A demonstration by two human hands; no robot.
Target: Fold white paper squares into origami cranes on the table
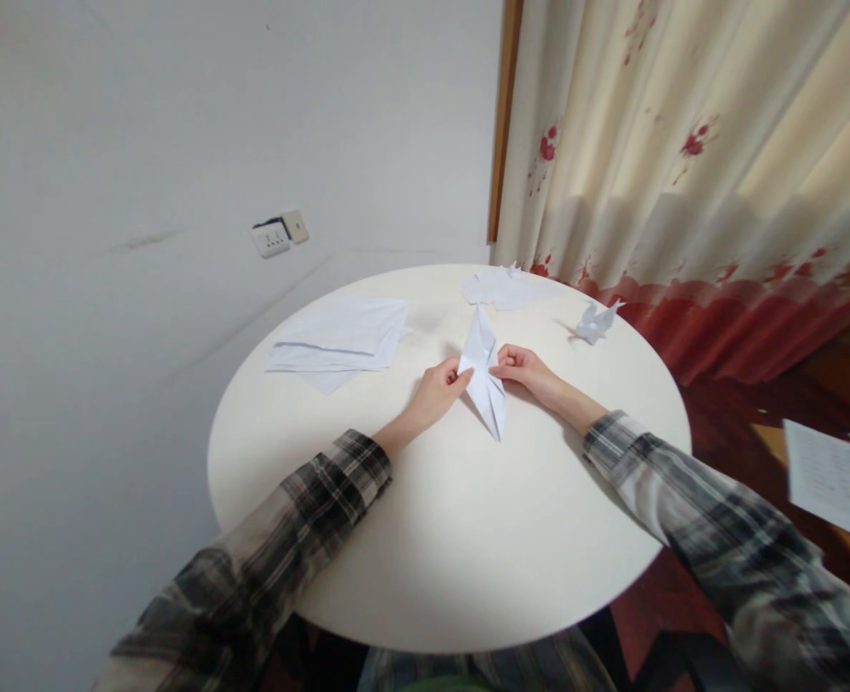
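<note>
Head view, read from the left: a plain grey-white wall fills that side, and the small white wall socket (279, 234) on it is too small for me to make out in detail. On the far left part of the round, smooth, cream-white table (461, 548) lies a loose stack of white sheets (342, 341), flat and unevenly fanned; I cannot count them. The left sleeve (310, 500) is plaid flannel in black, grey and off-white, blurred and cut off by the bottom edge.

The left hand (436, 389) sits low over the tabletop, fingers curled and pinching the left edge of the folded paper (484, 370), with its fingertips partly hidden against the sheet. That paper is near the middle of the table, a little toward the far side, between the two hands. It is white and crisp, a long kite-like shape with one sharp tip pointing far and one pointing near. I cannot tell whether it rests on the table or is lifted off it. The right hand (530, 370) closes on its right edge, thumb and fingers pinched together.

At the far rim lies a rumpled white sheet (501, 286) with a ragged outline. Right of it stands a small paper bird (596, 322) with pointed wings, its folds soft in my feed. Behind hangs a pleated cream curtain (685, 144) with red flowers and a red hem. At the far right a printed sheet (836, 481) is cut by the frame edge, its text unreadable.
</note>
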